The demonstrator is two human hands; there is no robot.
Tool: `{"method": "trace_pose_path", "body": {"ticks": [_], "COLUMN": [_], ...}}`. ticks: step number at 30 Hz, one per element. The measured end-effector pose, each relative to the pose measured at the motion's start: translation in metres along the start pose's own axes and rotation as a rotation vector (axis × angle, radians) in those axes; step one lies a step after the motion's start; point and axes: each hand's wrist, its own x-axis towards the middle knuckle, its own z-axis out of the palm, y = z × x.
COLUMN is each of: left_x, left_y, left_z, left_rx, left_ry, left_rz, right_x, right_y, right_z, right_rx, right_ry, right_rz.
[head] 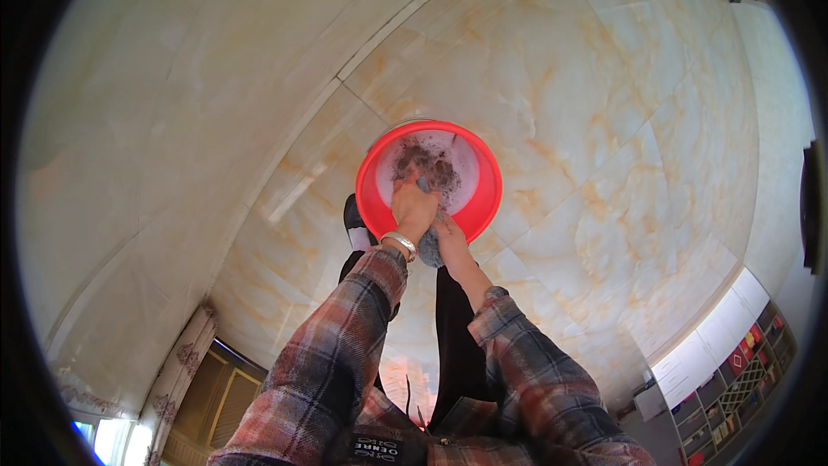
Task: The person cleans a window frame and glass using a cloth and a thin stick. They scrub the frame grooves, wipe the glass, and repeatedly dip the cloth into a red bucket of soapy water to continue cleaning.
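Note:
A red plastic bucket [364,191] stands on the floor before me, with foamy whitish water [469,171] inside. Dark suds or dirt [424,158] float across the foam. Over the bucket's near side, my left hand [416,204] grips a grey cloth [429,250]; a bluish-grey bit shows by its fingers. My right hand [451,233] holds the same cloth just beside and nearer to me. The cloth's lower end bulges out below the hands past the near rim. Part of it is hidden by the fingers. A silver bangle [400,244] circles my left wrist.
Glossy marbled tiles [569,142] cover the floor, and a tiled wall [194,77] rises at the left. My shoe [354,220] is beside the bucket. A shelving cabinet [731,382] is at the lower right; a curtain [184,362] hangs by a wooden door [220,408] at the lower left.

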Motion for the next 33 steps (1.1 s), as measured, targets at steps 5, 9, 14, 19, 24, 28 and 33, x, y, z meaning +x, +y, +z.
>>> {"method": "trace_pose_path", "body": {"ticks": [5, 9, 14, 19, 24, 28, 33], "left_x": [-0.006, -0.002, -0.005, -0.044, -0.076, -0.066, -0.056], "left_y": [0.004, -0.025, -0.034, -0.048, -0.071, -0.051, -0.004], "left_z": [-0.017, -0.023, -0.048, -0.046, -0.028, -0.034, -0.076], "left_rx": [-0.017, -0.433, -0.986, -1.66, -2.006, -1.692, -1.221], "left_ry": [-0.25, -0.582, -1.127, -0.994, -0.903, -0.773, -0.855], "left_rz": [-0.068, -0.209, -0.3, -0.222, -0.259, -0.377, -0.304], "right_x": [-0.027, -0.046, -0.074, -0.097, -0.097, -0.102, -0.095], "right_y": [-0.017, -0.03, -0.028, -0.034, -0.051, -0.047, -0.055], "right_z": [-0.009, -0.018, -0.015, 0.009, 0.021, 0.014, -0.015], "right_rx": [0.507, 0.512, 1.217, 1.641, 1.827, 1.364, 0.817], "right_ry": [-0.259, -0.445, -0.691, -0.64, -0.556, -0.555, -0.644], "right_rz": [0.303, 0.467, 0.715, 0.7, 0.64, 0.489, 0.444]}}
